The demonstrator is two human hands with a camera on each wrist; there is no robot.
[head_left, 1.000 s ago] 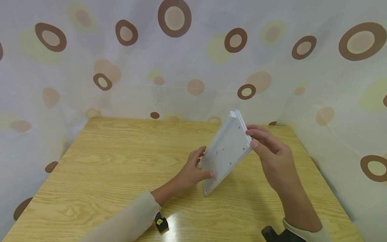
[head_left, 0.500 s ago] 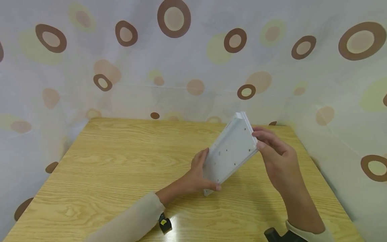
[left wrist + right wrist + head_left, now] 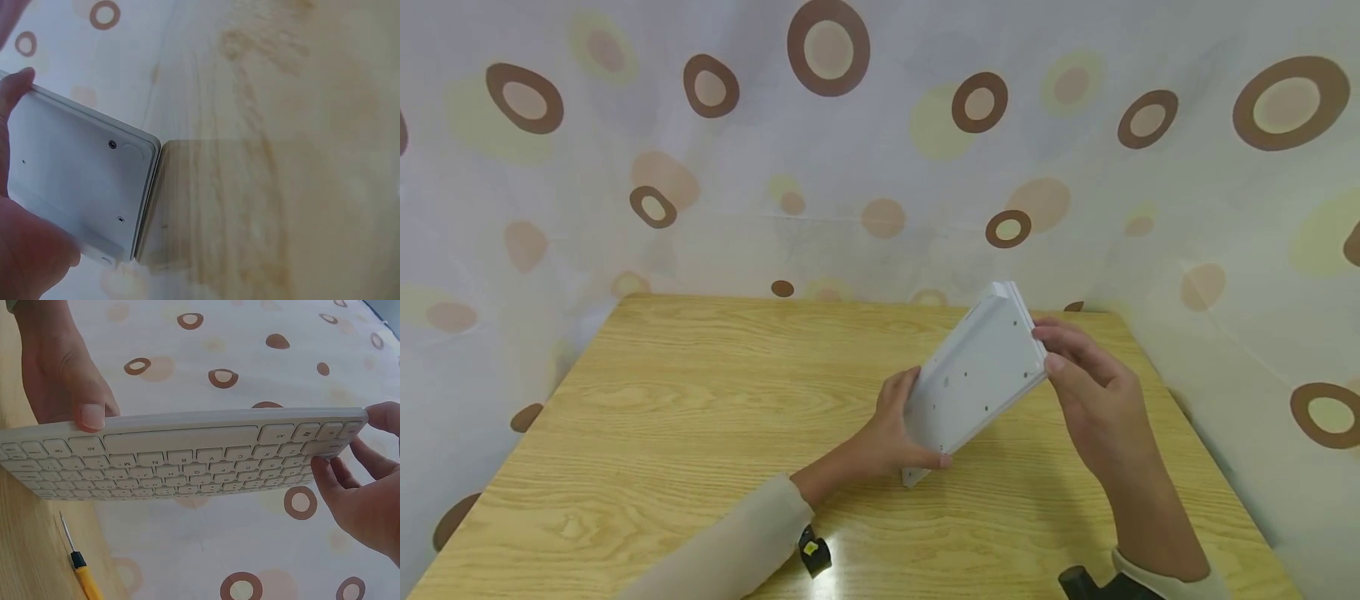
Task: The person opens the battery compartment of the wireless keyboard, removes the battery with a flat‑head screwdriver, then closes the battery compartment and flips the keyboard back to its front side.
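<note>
A white keyboard (image 3: 970, 375) is held on a slant, its underside with small screws facing the head view. Its keys (image 3: 200, 456) show in the right wrist view. My left hand (image 3: 887, 437) grips the lower part, thumb along the near edge and fingers at the far edge. At the raised end, my right hand (image 3: 1093, 392) pinches the corner between thumb and fingers. The keyboard's lower end (image 3: 147, 206) is right at the tabletop in the left wrist view, where its reflection shows.
The wood-grain table (image 3: 700, 400) is backed by a hanging sheet (image 3: 880, 150) with brown ring prints. A screwdriver (image 3: 87, 581) with a yellow and black handle lies on the table in the right wrist view. Black wrist gear (image 3: 815, 554) shows under the left sleeve.
The keyboard's raised end has moved right and turned its underside more toward the head view. My left hand has shifted slightly right, its thumb now over the near edge; the right hand moved along.
</note>
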